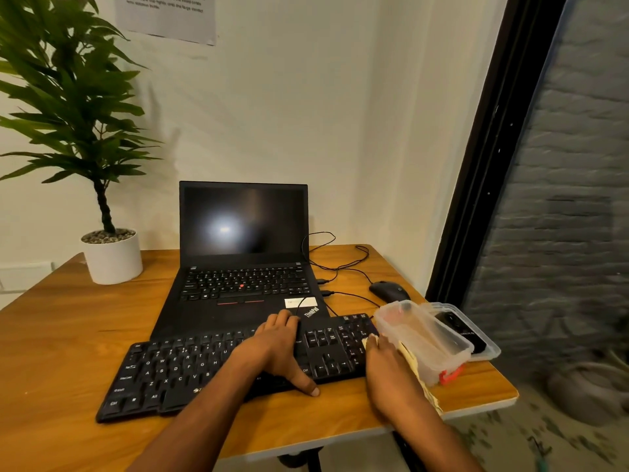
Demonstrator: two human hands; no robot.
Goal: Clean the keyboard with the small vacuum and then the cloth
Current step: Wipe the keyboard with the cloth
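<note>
A black external keyboard (190,369) lies on the wooden table in front of the laptop. My left hand (277,349) lies flat across the keyboard's right-middle keys, thumb over its front edge. My right hand (388,369) sits at the keyboard's right end and rests on a pale yellow cloth (413,366), which shows beside the hand and trails toward the table edge. How the fingers lie on the cloth is hidden. No vacuum is clearly visible; a dark object (459,330) lies on a plastic lid at the right.
An open black laptop (243,253) stands behind the keyboard, its cables running to a black mouse (389,291). A clear plastic container (422,338) sits at the right edge of the table (68,335). A potted plant (112,257) stands at the back left.
</note>
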